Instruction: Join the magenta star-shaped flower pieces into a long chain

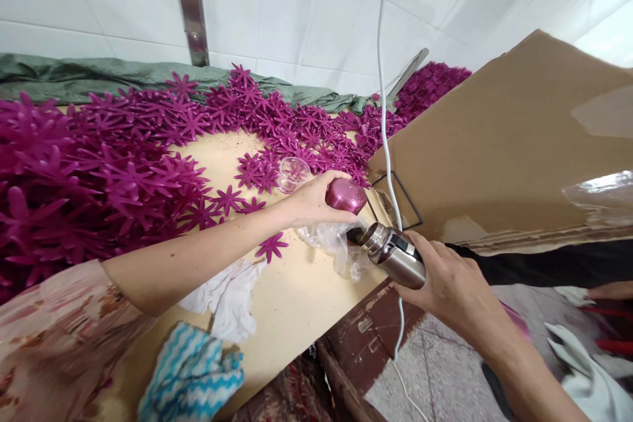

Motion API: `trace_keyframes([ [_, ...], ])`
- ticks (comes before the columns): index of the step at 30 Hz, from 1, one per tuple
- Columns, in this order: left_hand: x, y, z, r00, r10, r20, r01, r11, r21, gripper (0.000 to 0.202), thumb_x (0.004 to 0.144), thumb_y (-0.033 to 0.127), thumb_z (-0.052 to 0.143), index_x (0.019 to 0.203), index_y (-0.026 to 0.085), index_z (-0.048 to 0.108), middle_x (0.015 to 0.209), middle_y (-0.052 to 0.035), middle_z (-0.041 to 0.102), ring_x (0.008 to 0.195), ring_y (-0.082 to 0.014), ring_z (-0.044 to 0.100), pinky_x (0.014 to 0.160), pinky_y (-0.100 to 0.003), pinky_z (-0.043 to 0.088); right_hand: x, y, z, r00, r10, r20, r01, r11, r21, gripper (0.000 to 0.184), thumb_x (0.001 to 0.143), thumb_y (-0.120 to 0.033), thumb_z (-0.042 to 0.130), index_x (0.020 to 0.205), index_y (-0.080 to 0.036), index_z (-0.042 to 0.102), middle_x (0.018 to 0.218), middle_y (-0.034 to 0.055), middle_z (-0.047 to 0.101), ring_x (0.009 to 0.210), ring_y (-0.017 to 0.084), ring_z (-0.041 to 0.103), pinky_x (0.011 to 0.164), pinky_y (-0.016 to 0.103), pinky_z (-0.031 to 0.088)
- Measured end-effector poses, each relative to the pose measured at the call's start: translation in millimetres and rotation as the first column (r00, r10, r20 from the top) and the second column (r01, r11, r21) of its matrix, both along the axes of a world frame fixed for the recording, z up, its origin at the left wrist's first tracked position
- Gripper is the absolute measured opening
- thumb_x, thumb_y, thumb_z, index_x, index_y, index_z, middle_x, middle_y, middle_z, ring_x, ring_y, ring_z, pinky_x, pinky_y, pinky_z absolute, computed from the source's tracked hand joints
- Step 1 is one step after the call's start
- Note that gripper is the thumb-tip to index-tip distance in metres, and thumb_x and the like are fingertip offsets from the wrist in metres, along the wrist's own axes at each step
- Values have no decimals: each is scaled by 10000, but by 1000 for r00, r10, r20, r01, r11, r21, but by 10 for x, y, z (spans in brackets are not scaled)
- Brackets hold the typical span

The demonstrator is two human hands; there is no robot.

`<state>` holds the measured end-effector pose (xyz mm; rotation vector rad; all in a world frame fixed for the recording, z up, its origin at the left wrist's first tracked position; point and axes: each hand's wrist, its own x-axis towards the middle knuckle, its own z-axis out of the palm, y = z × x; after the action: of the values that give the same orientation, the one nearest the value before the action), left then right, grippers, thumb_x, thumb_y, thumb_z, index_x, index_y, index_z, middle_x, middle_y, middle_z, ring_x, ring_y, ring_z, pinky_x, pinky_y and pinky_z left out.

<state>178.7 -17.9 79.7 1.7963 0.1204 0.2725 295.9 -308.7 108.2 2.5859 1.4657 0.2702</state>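
My left hand (329, 201) is closed around a shiny metallic pink, rounded object (346, 195), perhaps a lid or small container. Its underside is hidden. In my right hand (442, 270) is a steel thermos (395, 257), tilted with its uncapped mouth toward the left, just below the pink object. A dark rounded thing shows by the thermos mouth; I cannot tell what it is. Crumpled clear plastic (329, 241) lies beneath my left hand. Behind my left wrist is a clear plastic cup (293, 174), among magenta star-shaped flower pieces (311, 135).
Heaped magenta pieces (99, 171) cover the table's left side. A white cloth (230, 300) and blue-striped towel (195, 372) lie near its front edge. A pale cable (383, 99) hangs down past the thermos. Large cardboard (494, 138) stands on the right; another person's hand (613, 291) shows beyond it.
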Motion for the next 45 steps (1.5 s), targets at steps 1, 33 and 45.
trace_keyframes([
  [1,0,-5,12,1000,2,-4,-3,1000,-1,839,655,458,892,1375,240,520,1319,-117,641,1203,-307,619,1083,-515,462,5,-5,-4,1000,0,-9,0,1000,5,676,764,-398,687,1382,-188,508,1094,165,733,989,385,719,814,483,527],
  [33,368,-501,1269,924,-177,339,93,964,251,633,734,479,813,1269,235,577,1279,-84,660,1238,-301,604,1079,-455,455,35,482,235,911,149,-385,273,482,832,800,586,-495,936,1245,-226,572,1112,89,717,973,315,704,886,551,587],
  [45,700,-416,1188,891,-158,425,-54,894,445,690,711,317,807,1352,258,559,1317,-92,544,1324,-318,515,1188,-520,398,424,940,-137,931,160,-327,267,311,912,778,552,-500,928,1185,-212,578,1113,91,702,1019,304,685,969,541,559],
])
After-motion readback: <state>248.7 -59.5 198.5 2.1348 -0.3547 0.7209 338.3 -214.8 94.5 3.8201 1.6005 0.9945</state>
